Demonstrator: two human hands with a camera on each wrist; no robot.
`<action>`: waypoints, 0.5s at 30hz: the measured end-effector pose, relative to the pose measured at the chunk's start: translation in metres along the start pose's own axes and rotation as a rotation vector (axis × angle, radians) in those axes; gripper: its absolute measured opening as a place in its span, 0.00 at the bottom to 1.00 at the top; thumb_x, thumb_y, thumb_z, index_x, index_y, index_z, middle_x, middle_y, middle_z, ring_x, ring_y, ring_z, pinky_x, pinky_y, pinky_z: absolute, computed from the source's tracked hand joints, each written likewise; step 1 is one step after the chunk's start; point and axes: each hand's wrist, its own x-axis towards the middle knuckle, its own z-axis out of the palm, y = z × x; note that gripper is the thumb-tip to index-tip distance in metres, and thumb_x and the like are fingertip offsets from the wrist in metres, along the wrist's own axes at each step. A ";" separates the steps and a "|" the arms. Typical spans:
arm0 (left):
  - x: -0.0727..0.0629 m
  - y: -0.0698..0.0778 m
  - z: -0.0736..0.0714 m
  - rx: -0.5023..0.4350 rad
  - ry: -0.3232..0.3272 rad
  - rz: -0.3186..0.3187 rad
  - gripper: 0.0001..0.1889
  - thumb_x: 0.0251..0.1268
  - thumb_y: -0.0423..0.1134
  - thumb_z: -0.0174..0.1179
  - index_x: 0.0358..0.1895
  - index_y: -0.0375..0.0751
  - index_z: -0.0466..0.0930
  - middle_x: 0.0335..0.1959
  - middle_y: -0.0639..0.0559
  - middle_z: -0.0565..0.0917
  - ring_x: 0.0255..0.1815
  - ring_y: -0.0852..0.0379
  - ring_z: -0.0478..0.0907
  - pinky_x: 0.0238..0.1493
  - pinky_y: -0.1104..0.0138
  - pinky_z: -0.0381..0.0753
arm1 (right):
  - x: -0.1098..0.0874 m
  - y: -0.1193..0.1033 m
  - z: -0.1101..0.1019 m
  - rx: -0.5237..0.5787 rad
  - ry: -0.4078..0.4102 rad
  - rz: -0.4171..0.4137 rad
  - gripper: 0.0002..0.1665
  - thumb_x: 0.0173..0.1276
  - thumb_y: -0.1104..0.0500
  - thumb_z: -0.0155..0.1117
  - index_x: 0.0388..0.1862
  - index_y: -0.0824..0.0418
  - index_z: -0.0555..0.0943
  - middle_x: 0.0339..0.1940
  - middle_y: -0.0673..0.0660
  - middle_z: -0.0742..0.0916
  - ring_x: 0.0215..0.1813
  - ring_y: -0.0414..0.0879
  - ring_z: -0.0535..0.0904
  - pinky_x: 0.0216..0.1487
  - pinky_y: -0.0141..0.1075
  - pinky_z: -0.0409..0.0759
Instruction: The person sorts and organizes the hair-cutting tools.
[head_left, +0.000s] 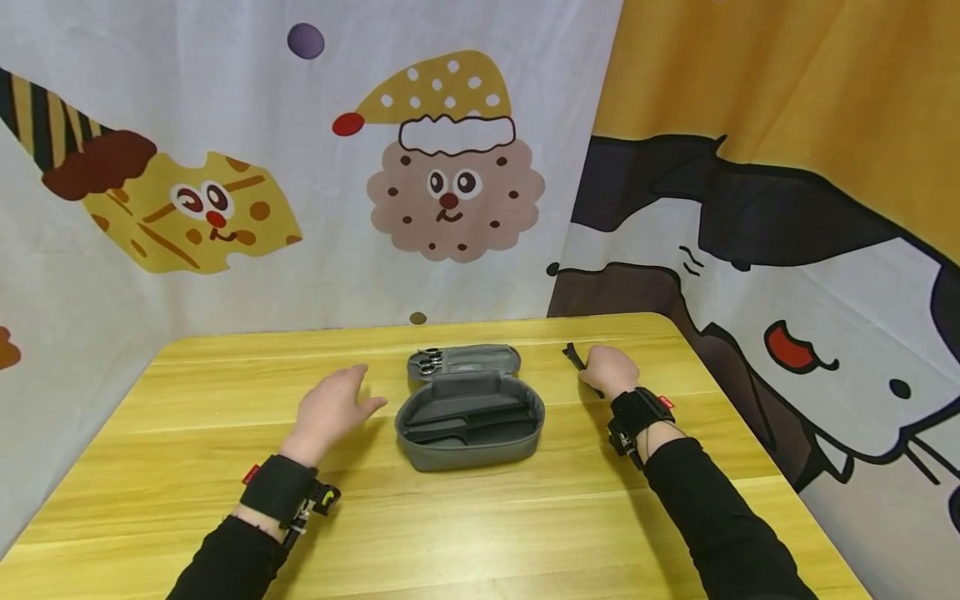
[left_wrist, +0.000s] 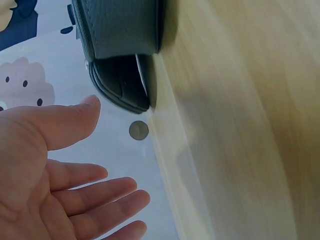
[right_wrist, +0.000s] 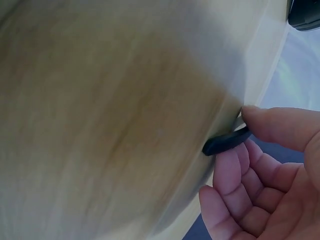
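R hand pinches a small blk clip-like item btwn thumb & fingers, out to the R of the case, nr the tbl's far R corner; other fingers curl in loosely, per R wrist view. Item is slim & dark, sticks out both sides of the hand in head view; can't tell if it touches the tbl

L hand is wide open w/ nothing in it, thumb held apart from the fingers, just L of the case, not touching it; palm & spread fingers show in L wrist view

Grey case sits open approx mid-tbl, btwn the 2 hands. Its lid is folded back on the far side; scissors w/ looped metal handles are in the lid's L end, beside a see-thru pocket. In the main part lie long dk comb-like pcs, running roughly L to R; exact no. hard to tell

Tbl is yellow wood-grain. Both wrists have blk bands w/ small red tags & cam gear: L band, R band. Blk sleeves cover the forearms. Bkgd = printed cloth, white w/ cheese & cookie cartoons, plus a big blk-&-white cartoon animal on orange at R
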 end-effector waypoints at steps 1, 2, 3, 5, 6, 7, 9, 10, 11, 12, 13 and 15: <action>0.000 0.001 0.001 -0.005 0.002 0.002 0.36 0.65 0.47 0.66 0.66 0.23 0.68 0.59 0.26 0.76 0.56 0.30 0.76 0.54 0.42 0.77 | 0.000 0.000 0.000 -0.002 -0.001 0.005 0.19 0.63 0.60 0.65 0.13 0.57 0.73 0.14 0.54 0.74 0.19 0.50 0.72 0.18 0.37 0.64; 0.000 0.002 0.001 -0.011 0.004 0.005 0.36 0.65 0.48 0.66 0.66 0.23 0.68 0.59 0.26 0.76 0.56 0.30 0.76 0.55 0.42 0.77 | 0.001 0.000 0.000 -0.004 -0.003 0.010 0.19 0.63 0.61 0.65 0.13 0.57 0.73 0.14 0.53 0.74 0.19 0.50 0.72 0.18 0.36 0.64; 0.000 0.004 0.002 -0.016 0.008 0.007 0.36 0.66 0.48 0.66 0.66 0.23 0.68 0.59 0.26 0.76 0.56 0.31 0.76 0.55 0.42 0.77 | 0.001 0.000 0.000 0.003 0.000 0.014 0.20 0.62 0.61 0.65 0.12 0.57 0.72 0.13 0.53 0.73 0.19 0.50 0.72 0.18 0.36 0.63; 0.000 0.008 0.002 -0.026 0.022 0.015 0.35 0.66 0.48 0.66 0.66 0.23 0.68 0.59 0.27 0.76 0.57 0.31 0.76 0.55 0.43 0.77 | 0.000 0.000 -0.001 0.007 -0.004 0.007 0.22 0.63 0.62 0.65 0.10 0.56 0.70 0.11 0.51 0.70 0.17 0.48 0.70 0.18 0.34 0.60; 0.000 0.010 0.002 -0.033 0.032 0.019 0.35 0.66 0.48 0.66 0.66 0.24 0.69 0.59 0.27 0.76 0.57 0.31 0.76 0.55 0.43 0.77 | -0.001 -0.001 -0.001 0.013 -0.002 -0.001 0.24 0.64 0.62 0.65 0.09 0.55 0.69 0.10 0.50 0.68 0.16 0.47 0.68 0.17 0.34 0.59; 0.000 0.012 0.002 -0.038 0.045 0.024 0.35 0.66 0.48 0.66 0.66 0.24 0.69 0.59 0.28 0.76 0.58 0.32 0.75 0.56 0.43 0.76 | -0.002 -0.002 -0.002 0.020 0.002 -0.007 0.26 0.64 0.61 0.65 0.09 0.54 0.68 0.10 0.49 0.66 0.15 0.46 0.66 0.18 0.33 0.57; 0.000 0.017 0.002 -0.048 0.074 0.044 0.35 0.66 0.47 0.66 0.66 0.25 0.69 0.59 0.28 0.77 0.58 0.32 0.76 0.56 0.43 0.76 | -0.005 -0.006 -0.005 0.036 0.012 -0.027 0.28 0.66 0.60 0.64 0.08 0.52 0.65 0.10 0.48 0.62 0.14 0.45 0.62 0.18 0.32 0.53; 0.001 0.019 0.002 -0.053 0.086 0.054 0.35 0.65 0.47 0.67 0.66 0.25 0.69 0.59 0.29 0.77 0.58 0.32 0.75 0.56 0.44 0.76 | -0.006 -0.008 -0.007 0.039 0.016 -0.042 0.28 0.67 0.60 0.64 0.09 0.52 0.63 0.10 0.48 0.61 0.15 0.44 0.60 0.19 0.33 0.52; 0.001 0.022 0.002 -0.060 0.099 0.063 0.35 0.65 0.47 0.67 0.66 0.26 0.70 0.59 0.29 0.77 0.58 0.33 0.76 0.56 0.44 0.76 | -0.008 -0.011 -0.009 0.049 0.024 -0.050 0.28 0.67 0.60 0.64 0.10 0.52 0.63 0.11 0.48 0.61 0.15 0.44 0.59 0.20 0.33 0.51; 0.001 0.025 0.002 -0.062 0.112 0.075 0.34 0.65 0.47 0.68 0.66 0.26 0.70 0.58 0.30 0.78 0.58 0.33 0.76 0.56 0.44 0.76 | -0.009 -0.014 -0.012 0.056 0.030 -0.058 0.28 0.68 0.59 0.64 0.11 0.52 0.63 0.12 0.48 0.61 0.16 0.44 0.59 0.21 0.34 0.51; 0.002 0.027 0.002 -0.065 0.121 0.083 0.34 0.64 0.47 0.68 0.66 0.27 0.70 0.58 0.30 0.78 0.58 0.33 0.76 0.56 0.44 0.76 | -0.011 -0.018 -0.014 0.060 0.034 -0.065 0.26 0.68 0.59 0.64 0.12 0.52 0.65 0.13 0.48 0.63 0.16 0.44 0.60 0.21 0.34 0.52; 0.003 0.033 0.003 -0.074 0.134 0.104 0.34 0.64 0.46 0.69 0.66 0.28 0.71 0.58 0.31 0.79 0.57 0.34 0.76 0.56 0.45 0.77 | -0.013 -0.023 -0.019 0.058 0.040 -0.075 0.20 0.69 0.58 0.64 0.17 0.54 0.70 0.15 0.49 0.69 0.17 0.44 0.64 0.21 0.35 0.56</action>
